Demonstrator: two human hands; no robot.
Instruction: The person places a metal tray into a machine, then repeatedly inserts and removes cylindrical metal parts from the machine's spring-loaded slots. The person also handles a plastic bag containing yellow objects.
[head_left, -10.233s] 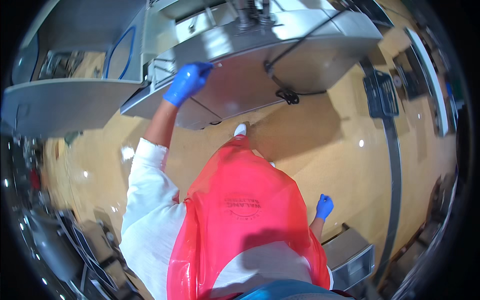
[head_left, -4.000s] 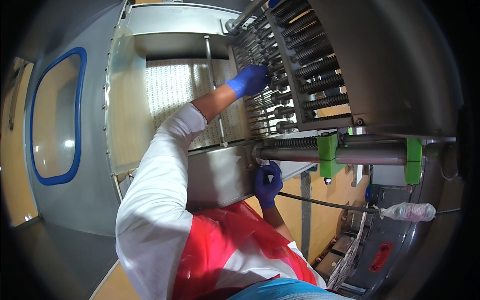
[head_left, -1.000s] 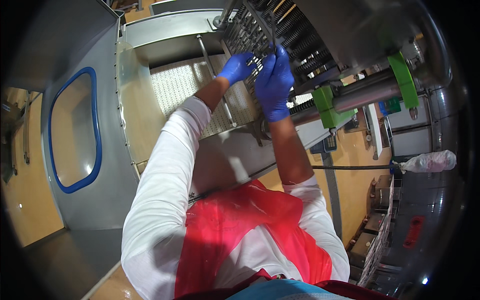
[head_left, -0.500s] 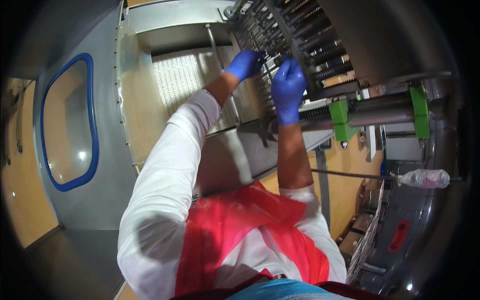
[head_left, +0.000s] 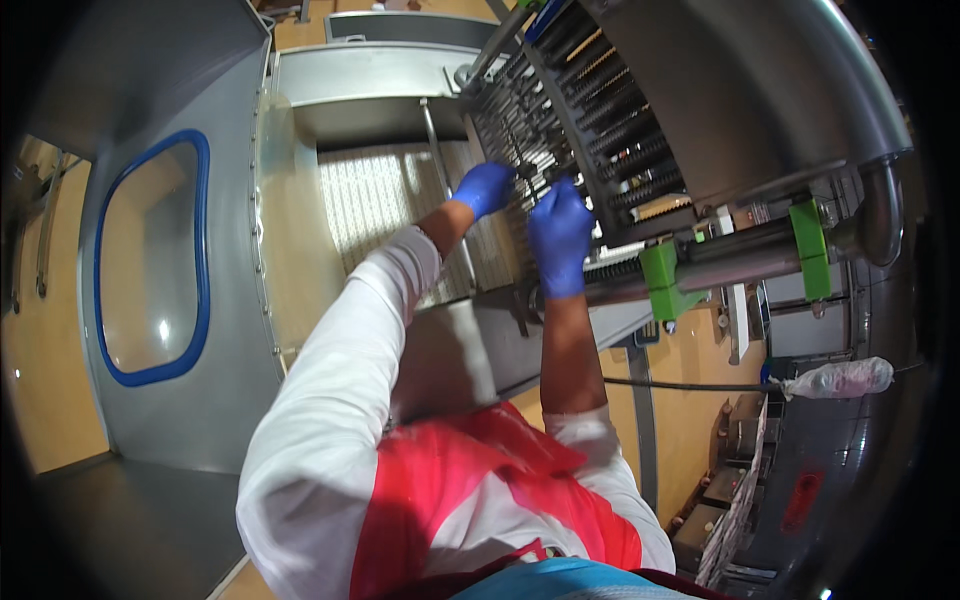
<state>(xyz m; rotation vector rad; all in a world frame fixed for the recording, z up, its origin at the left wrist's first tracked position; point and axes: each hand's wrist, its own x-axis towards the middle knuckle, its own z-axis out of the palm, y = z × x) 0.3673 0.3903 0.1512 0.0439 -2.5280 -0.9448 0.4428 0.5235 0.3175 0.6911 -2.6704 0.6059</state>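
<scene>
Both my hands wear blue gloves and reach up to a dark metal rack [head_left: 590, 110] of rods and coiled springs on a steel machine. My left hand [head_left: 485, 187] is curled, its fingertips pinching a small dark piece on the rack's lower left part. Just to its right, my right hand [head_left: 560, 235] has its back turned to me and its fingers closed on the same spot. The two hands nearly touch. The fingertips themselves are partly hidden.
A steel roller [head_left: 740, 255] with two green clamps [head_left: 662, 280] runs below the rack. A ribbed pale panel [head_left: 370, 210] and a thin upright rod [head_left: 445, 170] sit behind my left arm. A blue-rimmed window [head_left: 150, 270] is at left. A hose nozzle [head_left: 835, 378] hangs at right.
Four seconds ago my right hand was low by the roller; it has since risen to the rack beside the left. In the last half second both hands drew closer together.
</scene>
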